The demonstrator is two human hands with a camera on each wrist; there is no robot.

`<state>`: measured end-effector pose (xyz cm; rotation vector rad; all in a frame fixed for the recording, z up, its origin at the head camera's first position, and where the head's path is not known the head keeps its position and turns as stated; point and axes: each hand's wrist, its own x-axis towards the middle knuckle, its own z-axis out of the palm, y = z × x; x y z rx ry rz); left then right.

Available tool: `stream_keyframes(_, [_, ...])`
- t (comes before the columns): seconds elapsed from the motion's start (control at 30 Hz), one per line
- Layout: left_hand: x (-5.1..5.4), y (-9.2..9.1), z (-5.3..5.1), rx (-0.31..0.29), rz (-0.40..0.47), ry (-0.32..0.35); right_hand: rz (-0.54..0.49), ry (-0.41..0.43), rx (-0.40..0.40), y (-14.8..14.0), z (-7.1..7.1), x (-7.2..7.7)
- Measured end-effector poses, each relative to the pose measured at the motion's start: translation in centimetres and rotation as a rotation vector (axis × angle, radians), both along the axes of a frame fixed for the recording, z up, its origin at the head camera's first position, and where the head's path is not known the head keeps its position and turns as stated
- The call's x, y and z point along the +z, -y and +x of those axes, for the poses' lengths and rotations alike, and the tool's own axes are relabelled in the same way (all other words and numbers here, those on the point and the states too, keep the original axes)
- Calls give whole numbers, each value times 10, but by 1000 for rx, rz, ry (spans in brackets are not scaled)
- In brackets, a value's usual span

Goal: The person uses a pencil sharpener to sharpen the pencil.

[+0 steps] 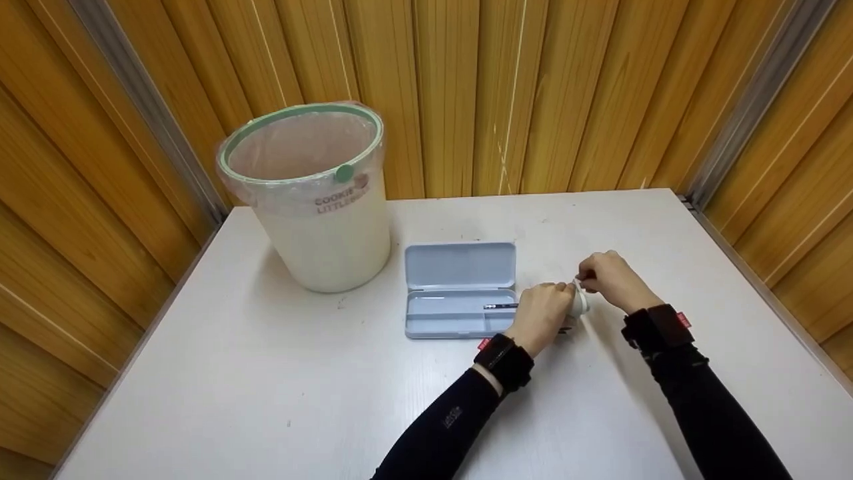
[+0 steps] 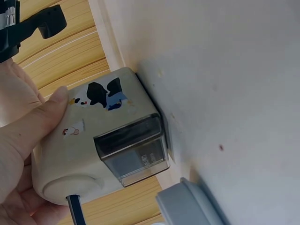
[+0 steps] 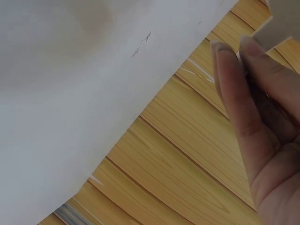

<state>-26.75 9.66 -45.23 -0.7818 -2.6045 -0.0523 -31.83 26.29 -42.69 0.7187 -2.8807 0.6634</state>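
Observation:
A cream pencil sharpener with animal stickers and a dark clear-fronted drawer is gripped by my left hand, thumb on its stickered side. A dark pencil sticks out of its round front port. In the head view my left hand covers most of the sharpener. My right hand is at its far side, thumb and fingertips pinching a small part there. In the right wrist view, the right hand's thumb and finger meet at the edge of a pale piece; the pinched part is mostly hidden.
An open light-blue pencil case lies left of the hands, with a dark pencil in it, partly behind my left hand. A cream bin with a green rim and clear liner stands at the back left of the white table.

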Motion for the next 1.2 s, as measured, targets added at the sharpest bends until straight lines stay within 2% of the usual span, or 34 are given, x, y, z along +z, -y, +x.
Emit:
stream_keyframes(0.17, [0,2,-1,1,-2,-25,1,30,20,2,-3,0])
stream_keyframes(0.33, [-1,2,-1,-1,0,-34,36,110,58,3,-5,-9])
stream_keyframes(0.73, [-1,2,-1,-3,11,12,75,221,62,2,-7,-11])
stream_keyframes(1.03, [-2,-3,1,16,15,17,58,317,79,-2,-4,-13])
stream_keyframes(1.2, [0,-3,1,32,15,20,34,330,83,-2,2,-17])
